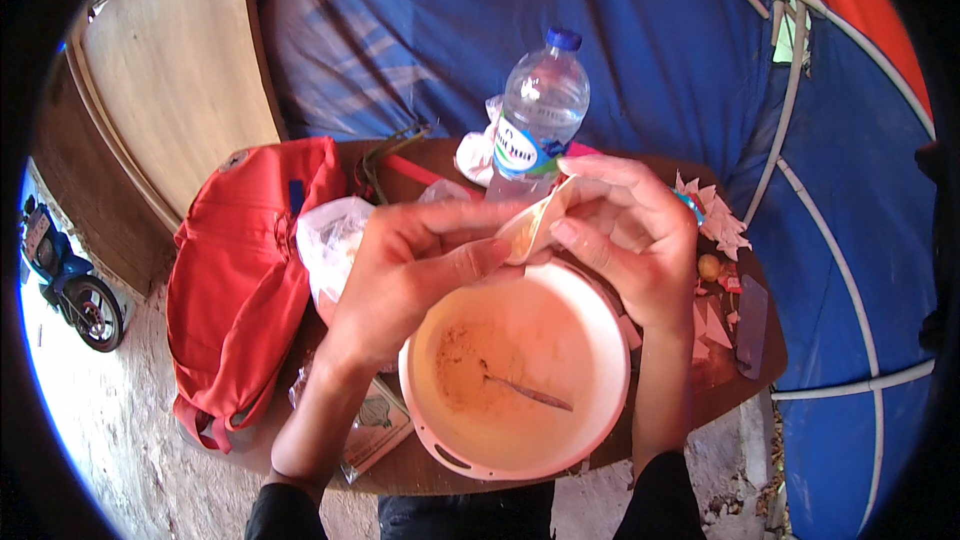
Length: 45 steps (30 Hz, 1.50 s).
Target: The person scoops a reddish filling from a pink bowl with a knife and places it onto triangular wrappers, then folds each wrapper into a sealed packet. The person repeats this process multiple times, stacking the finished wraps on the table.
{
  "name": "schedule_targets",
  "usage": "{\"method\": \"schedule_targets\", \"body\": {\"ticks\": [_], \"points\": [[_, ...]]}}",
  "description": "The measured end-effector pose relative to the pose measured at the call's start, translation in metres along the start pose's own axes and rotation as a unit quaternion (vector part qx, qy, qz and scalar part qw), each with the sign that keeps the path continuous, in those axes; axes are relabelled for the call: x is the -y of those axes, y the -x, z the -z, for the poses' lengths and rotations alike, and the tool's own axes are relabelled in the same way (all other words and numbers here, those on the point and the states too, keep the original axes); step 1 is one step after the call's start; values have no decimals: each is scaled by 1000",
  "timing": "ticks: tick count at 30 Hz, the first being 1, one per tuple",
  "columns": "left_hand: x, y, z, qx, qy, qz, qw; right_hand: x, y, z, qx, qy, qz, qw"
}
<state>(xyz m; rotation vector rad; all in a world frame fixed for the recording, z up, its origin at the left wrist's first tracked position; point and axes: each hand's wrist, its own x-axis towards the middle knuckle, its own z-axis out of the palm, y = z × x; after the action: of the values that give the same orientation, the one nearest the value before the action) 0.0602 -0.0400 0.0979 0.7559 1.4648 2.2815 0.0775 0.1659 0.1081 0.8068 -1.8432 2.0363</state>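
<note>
My left hand (pixel 410 265) and my right hand (pixel 625 235) both pinch a small pale paper sachet (pixel 535 225), held tilted above a round pale pink bowl (pixel 600 400). A patch of brownish powder (pixel 462 365) lies in the bowl beside a thin spoon (pixel 525 390). The bowl rests on a small round wooden table (pixel 420 470) just below both hands.
A clear plastic water bottle (pixel 540 110) with a blue cap stands behind the hands. A red bag (pixel 245 270) lies at the table's left, with a clear plastic bag (pixel 330 240) beside it. Torn paper scraps (pixel 715 215) sit at right. A blue tarp (pixel 650 50) hangs behind; a motorbike (pixel 70 285) stands far left.
</note>
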Motion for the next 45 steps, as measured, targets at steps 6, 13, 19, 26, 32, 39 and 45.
{"method": "schedule_targets", "body": {"ticks": [6, 13, 19, 26, 32, 39, 45], "points": [[-1, 1, -1, -49, -38, 11, 998, 1, 2, -6, -20, 70, 14, 997], [-5, 3, -1, -29, -60, 4, 998, 2, 4, -3, 8, 23, 3, 1000], [-5, 7, -3, -40, -93, -41, 994, 5, 8, -9, -24, 7, -3, 1000], [-6, 13, -9, -55, -87, -75, 992, 8, 13, -15, -43, 20, -6, 999], [-7, 15, -12, -66, -112, -90, 987, 9, 13, -19, -63, 10, -16, 998], [-10, 17, -11, -64, -192, -104, 974, 11, 14, -25, -95, 48, -4, 994], [-10, 14, -8, -65, -102, -92, 988, 6, 14, -29, -65, 91, 47, 993]]}}
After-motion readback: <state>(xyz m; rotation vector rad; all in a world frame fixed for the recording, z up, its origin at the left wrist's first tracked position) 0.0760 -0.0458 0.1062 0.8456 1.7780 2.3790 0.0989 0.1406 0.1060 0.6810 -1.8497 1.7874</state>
